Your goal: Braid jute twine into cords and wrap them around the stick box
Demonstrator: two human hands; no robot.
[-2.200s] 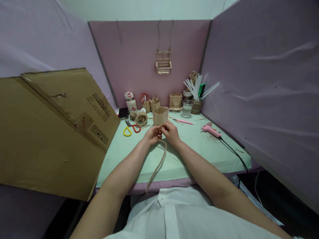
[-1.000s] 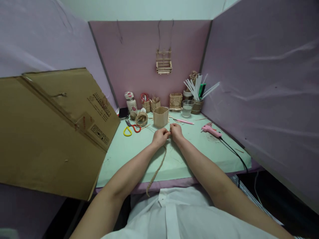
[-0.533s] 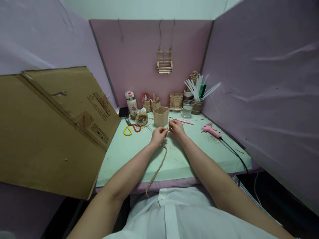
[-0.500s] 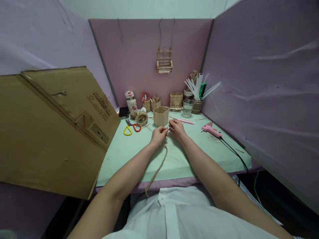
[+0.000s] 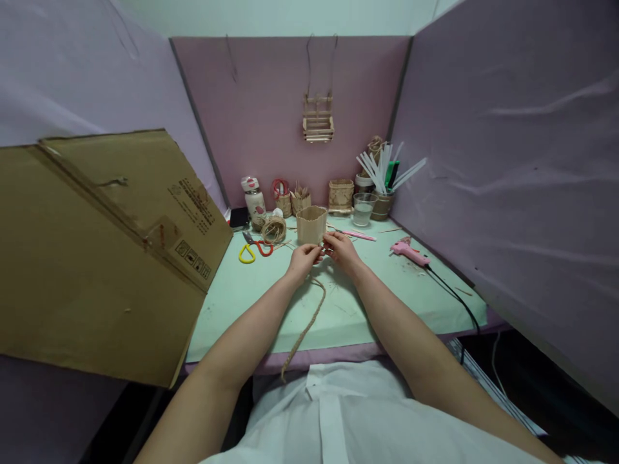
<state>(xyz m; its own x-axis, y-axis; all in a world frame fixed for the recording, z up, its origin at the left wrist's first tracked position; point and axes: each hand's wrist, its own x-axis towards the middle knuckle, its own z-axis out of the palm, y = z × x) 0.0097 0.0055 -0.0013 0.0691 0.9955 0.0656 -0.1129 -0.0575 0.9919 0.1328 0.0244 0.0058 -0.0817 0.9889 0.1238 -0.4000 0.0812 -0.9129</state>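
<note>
A braided jute cord (image 5: 310,325) runs from beneath my hands down over the front edge of the table. My left hand (image 5: 302,261) is closed in a pinch on the upper end of this cord. Close beside it, my right hand (image 5: 342,252) pinches at the same end; the strands between the fingertips are too small to make out clearly. Just behind both hands stands a hexagonal holder of wooden sticks (image 5: 311,225). Left of the holder lie a coil of jute twine (image 5: 274,230) and scissors with yellow and red handles (image 5: 255,248).
A pink glue gun (image 5: 410,252) with a black cable lies at right. Along the back stand a bottle (image 5: 253,198), a plastic cup of liquid (image 5: 362,211) and a pot of white sticks (image 5: 383,205). A large cardboard sheet (image 5: 106,258) leans at left. A pink pen (image 5: 358,235) lies behind my right hand.
My hands have shifted slightly left, and the fingertips have come nearer each other at the cord's end. The loose length of cord hangs nearly as before.
</note>
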